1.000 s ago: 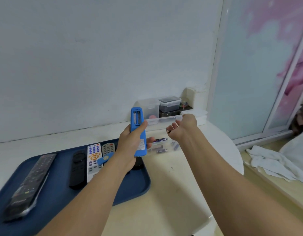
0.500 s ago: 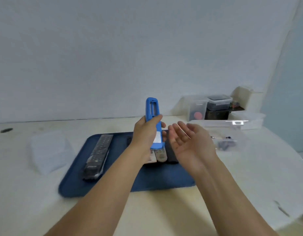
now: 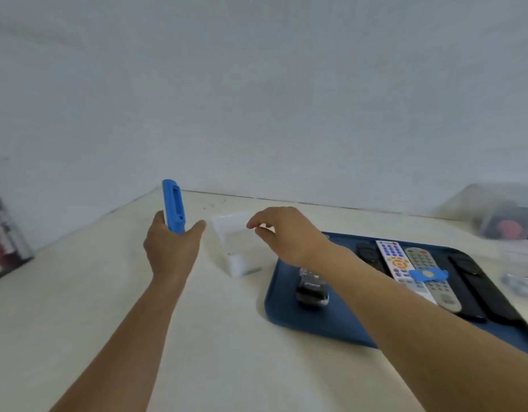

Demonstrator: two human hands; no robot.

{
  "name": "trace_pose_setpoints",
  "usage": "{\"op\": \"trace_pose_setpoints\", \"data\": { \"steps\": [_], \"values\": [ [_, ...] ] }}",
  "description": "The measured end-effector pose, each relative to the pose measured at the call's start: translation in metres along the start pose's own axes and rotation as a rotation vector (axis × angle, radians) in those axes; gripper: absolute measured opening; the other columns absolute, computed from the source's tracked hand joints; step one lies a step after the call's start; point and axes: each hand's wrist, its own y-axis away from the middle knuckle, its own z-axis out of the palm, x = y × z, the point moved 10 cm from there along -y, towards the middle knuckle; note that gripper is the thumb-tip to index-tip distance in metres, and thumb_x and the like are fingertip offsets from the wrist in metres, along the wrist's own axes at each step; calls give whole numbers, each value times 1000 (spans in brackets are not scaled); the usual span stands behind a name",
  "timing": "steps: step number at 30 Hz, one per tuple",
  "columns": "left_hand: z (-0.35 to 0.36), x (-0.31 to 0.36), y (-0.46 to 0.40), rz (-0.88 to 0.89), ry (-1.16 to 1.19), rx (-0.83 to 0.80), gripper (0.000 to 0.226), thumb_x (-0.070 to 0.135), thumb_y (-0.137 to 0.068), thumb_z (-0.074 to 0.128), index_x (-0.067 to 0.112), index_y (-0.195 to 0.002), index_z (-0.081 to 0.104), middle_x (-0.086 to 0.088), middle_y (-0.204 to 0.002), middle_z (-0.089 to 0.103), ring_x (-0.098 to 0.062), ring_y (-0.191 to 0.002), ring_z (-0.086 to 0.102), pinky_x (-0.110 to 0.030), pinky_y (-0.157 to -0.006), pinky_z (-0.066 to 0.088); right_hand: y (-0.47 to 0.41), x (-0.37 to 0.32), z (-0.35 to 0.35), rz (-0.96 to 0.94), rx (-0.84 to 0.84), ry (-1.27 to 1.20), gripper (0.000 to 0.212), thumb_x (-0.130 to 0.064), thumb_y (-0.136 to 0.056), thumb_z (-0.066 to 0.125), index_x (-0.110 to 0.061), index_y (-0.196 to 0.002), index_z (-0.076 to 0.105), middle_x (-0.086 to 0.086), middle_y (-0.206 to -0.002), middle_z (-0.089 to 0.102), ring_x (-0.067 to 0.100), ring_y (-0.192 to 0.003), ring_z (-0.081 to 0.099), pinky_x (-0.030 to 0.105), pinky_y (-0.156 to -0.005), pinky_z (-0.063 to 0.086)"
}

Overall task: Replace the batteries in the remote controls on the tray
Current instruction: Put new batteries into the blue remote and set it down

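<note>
My left hand grips a blue-cased remote upright above the table, its open battery slot facing me. My right hand hovers palm down over a small clear plastic box, fingers loosely curled, with nothing visible in them. To the right lies the dark blue tray. It holds a black remote partly hidden under my right forearm, a white remote, a grey remote and long black remotes. A loose blue cover piece rests across the white and grey remotes.
Clear storage containers stand against the wall at the far right. A blurred clear packet lies at the right edge beside the tray. A dark object stands at the far left. The wall runs close behind the table.
The view has swung left, so the tray now sits on the right. My right hand turned from palm up to palm down and moved over the clear box. My left hand still holds the blue remote.
</note>
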Motion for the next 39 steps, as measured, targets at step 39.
{"op": "trace_pose_setpoints", "data": {
  "steps": [39],
  "values": [
    [66, -23, 26, 30, 413, -506, 47, -17, -73, 76, 17, -102, 60, 6, -66, 64, -15, -53, 59, -28, -58, 53, -16, 4, 72, 74, -325, 411, 28, -12, -92, 67, -6, -120, 67, 10, -119, 65, 26, -106, 63, 32, -89, 53]
  ]
}}
